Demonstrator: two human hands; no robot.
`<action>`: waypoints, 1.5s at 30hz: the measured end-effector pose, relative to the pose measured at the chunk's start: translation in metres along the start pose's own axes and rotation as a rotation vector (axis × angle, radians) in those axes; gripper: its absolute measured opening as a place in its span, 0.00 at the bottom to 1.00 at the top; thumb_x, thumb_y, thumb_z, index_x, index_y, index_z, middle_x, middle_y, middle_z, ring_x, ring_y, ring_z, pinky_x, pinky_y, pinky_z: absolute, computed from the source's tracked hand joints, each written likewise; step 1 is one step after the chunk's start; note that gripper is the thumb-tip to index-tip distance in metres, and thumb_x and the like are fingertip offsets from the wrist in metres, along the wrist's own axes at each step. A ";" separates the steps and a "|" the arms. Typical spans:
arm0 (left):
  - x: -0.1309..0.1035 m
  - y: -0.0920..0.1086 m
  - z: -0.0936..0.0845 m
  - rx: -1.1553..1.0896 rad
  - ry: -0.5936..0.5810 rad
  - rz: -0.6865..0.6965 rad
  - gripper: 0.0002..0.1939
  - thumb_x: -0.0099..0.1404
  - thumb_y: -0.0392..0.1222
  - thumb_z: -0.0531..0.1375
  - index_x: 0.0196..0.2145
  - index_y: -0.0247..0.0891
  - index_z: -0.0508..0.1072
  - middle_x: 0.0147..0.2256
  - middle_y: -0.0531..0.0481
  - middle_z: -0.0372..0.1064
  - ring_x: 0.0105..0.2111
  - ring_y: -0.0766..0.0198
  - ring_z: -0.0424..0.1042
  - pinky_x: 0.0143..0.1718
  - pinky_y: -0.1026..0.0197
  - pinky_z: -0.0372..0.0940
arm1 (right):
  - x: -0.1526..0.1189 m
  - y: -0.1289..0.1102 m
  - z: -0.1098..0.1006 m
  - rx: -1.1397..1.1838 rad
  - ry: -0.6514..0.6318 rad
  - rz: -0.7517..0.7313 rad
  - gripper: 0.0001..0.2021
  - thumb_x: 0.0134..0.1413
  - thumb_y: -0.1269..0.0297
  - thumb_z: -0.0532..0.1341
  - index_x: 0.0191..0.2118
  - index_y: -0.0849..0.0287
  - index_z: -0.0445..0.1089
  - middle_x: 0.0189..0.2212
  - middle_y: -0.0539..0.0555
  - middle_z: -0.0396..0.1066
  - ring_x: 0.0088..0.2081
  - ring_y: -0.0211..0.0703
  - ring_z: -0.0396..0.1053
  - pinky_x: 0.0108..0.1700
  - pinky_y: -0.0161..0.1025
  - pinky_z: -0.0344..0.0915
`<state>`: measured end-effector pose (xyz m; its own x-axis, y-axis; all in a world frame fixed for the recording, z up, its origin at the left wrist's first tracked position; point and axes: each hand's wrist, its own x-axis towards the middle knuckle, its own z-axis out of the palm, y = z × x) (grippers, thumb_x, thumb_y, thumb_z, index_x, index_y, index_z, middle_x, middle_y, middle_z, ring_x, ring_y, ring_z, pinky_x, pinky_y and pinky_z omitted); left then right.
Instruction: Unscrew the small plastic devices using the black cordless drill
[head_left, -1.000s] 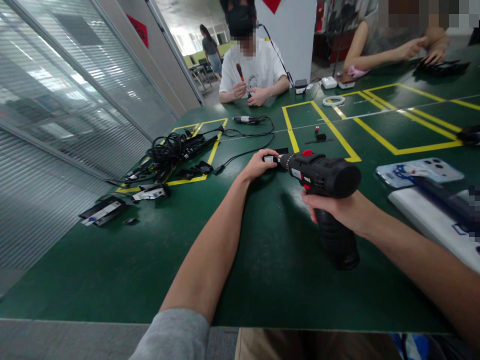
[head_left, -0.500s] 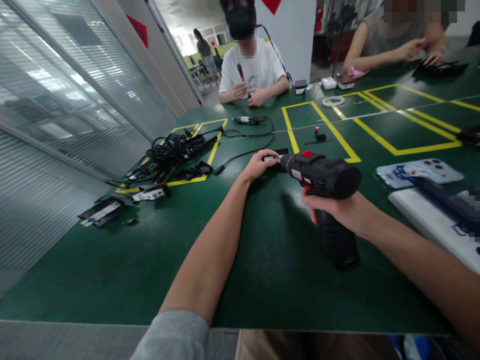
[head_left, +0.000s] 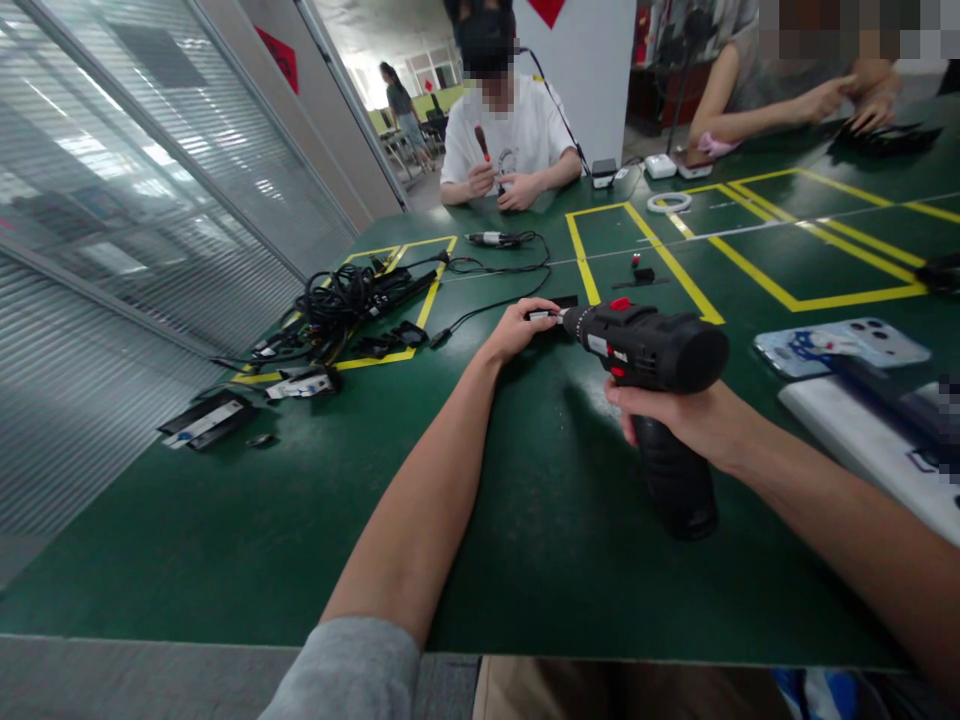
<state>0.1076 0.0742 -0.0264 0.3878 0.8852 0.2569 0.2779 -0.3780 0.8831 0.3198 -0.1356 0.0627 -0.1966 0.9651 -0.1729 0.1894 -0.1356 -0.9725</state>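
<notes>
My right hand (head_left: 667, 412) is wrapped round the grip of a black and red cordless drill (head_left: 645, 345), its chuck pointing left and away from me. The drill's tip reaches a small black part with a pale strip (head_left: 541, 315) on the table. My left hand (head_left: 519, 330) is closed on that part, its fingers over the top right by the bit. Drill and fingers hide much of the part, so its kind is unclear. A small black piece with a red bit (head_left: 643, 275) lies beyond the drill.
A tangle of black cables (head_left: 337, 310) lies at the left, with black and white parts (head_left: 210, 420) nearer me. At right are a phone (head_left: 840, 345) and a white case (head_left: 862, 440). Across the green table (head_left: 360, 520), one person holds a screwdriver (head_left: 482, 145); another sits right.
The view has shifted very slightly. Both hands and the drill keep almost the same place, with the bit still at the black part.
</notes>
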 end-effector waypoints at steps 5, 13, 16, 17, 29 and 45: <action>0.000 0.000 0.000 0.006 0.002 -0.005 0.16 0.54 0.44 0.64 0.40 0.40 0.79 0.46 0.48 0.74 0.49 0.56 0.69 0.58 0.52 0.59 | -0.001 0.000 -0.001 -0.026 -0.007 -0.001 0.05 0.51 0.65 0.65 0.27 0.56 0.72 0.18 0.51 0.73 0.23 0.44 0.70 0.32 0.43 0.66; 0.000 0.000 0.000 0.016 0.002 -0.013 0.16 0.54 0.44 0.64 0.41 0.40 0.79 0.46 0.48 0.74 0.50 0.56 0.69 0.59 0.53 0.59 | 0.000 0.001 0.000 -0.045 0.005 -0.012 0.05 0.51 0.64 0.65 0.27 0.56 0.72 0.18 0.50 0.72 0.22 0.43 0.70 0.31 0.43 0.65; 0.000 0.000 -0.001 0.015 -0.001 -0.009 0.16 0.54 0.44 0.64 0.41 0.40 0.79 0.46 0.48 0.74 0.50 0.56 0.69 0.59 0.53 0.59 | 0.001 0.002 0.000 -0.036 -0.015 -0.022 0.05 0.51 0.64 0.65 0.27 0.56 0.72 0.18 0.50 0.72 0.22 0.43 0.71 0.32 0.43 0.66; 0.000 0.000 -0.001 0.015 -0.001 -0.007 0.16 0.54 0.44 0.64 0.41 0.40 0.79 0.46 0.48 0.74 0.50 0.56 0.69 0.59 0.53 0.59 | 0.001 0.002 0.000 -0.036 -0.018 -0.024 0.04 0.51 0.64 0.65 0.27 0.56 0.72 0.18 0.50 0.72 0.22 0.43 0.71 0.32 0.43 0.66; -0.001 0.004 0.000 0.017 -0.004 -0.008 0.15 0.54 0.44 0.64 0.40 0.39 0.79 0.46 0.46 0.74 0.50 0.56 0.69 0.59 0.52 0.59 | 0.000 0.003 -0.001 -0.052 -0.036 -0.010 0.06 0.54 0.62 0.64 0.27 0.56 0.71 0.19 0.51 0.73 0.24 0.45 0.70 0.34 0.45 0.65; -0.001 0.002 0.000 0.017 -0.006 -0.005 0.16 0.54 0.44 0.64 0.40 0.38 0.79 0.46 0.47 0.74 0.50 0.56 0.69 0.59 0.53 0.59 | -0.001 0.002 0.001 -0.111 -0.016 -0.023 0.08 0.53 0.62 0.64 0.25 0.57 0.71 0.18 0.51 0.73 0.24 0.44 0.70 0.34 0.44 0.66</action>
<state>0.1081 0.0727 -0.0245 0.3922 0.8852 0.2503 0.2945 -0.3786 0.8774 0.3193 -0.1366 0.0607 -0.2175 0.9637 -0.1546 0.2904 -0.0874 -0.9529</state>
